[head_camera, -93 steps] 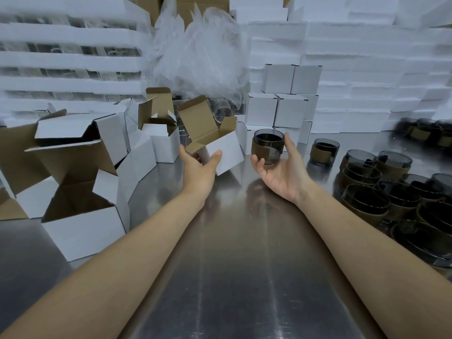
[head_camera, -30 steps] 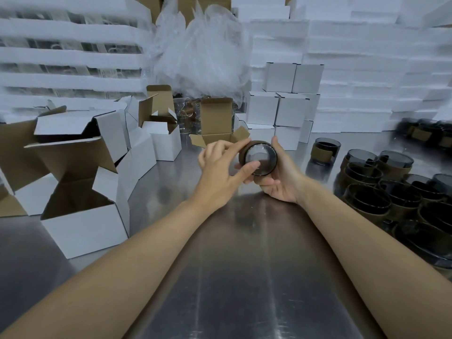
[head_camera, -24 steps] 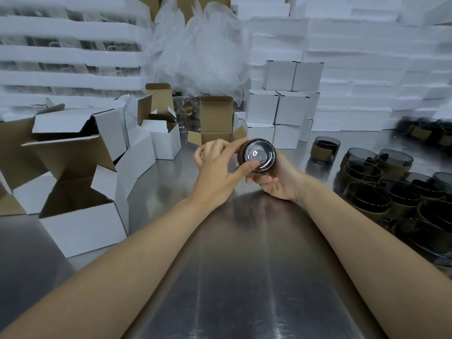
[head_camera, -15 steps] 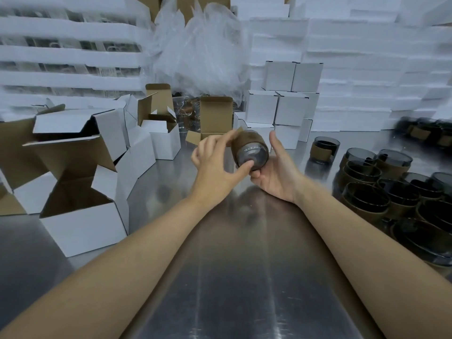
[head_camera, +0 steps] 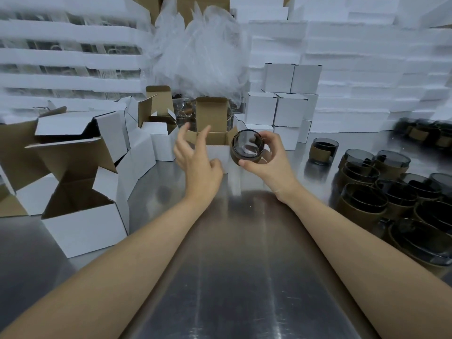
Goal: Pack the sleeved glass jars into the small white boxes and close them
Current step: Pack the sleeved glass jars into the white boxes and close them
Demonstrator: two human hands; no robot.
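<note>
Sleeved jar — gripped by right hand beside open box.

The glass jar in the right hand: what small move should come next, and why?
Probably carry the jar leftward over the open box and lower it in. The right hand grips the jar just beside the box, whose lid stands up, and the left hand is open near it, holding nothing.
</note>
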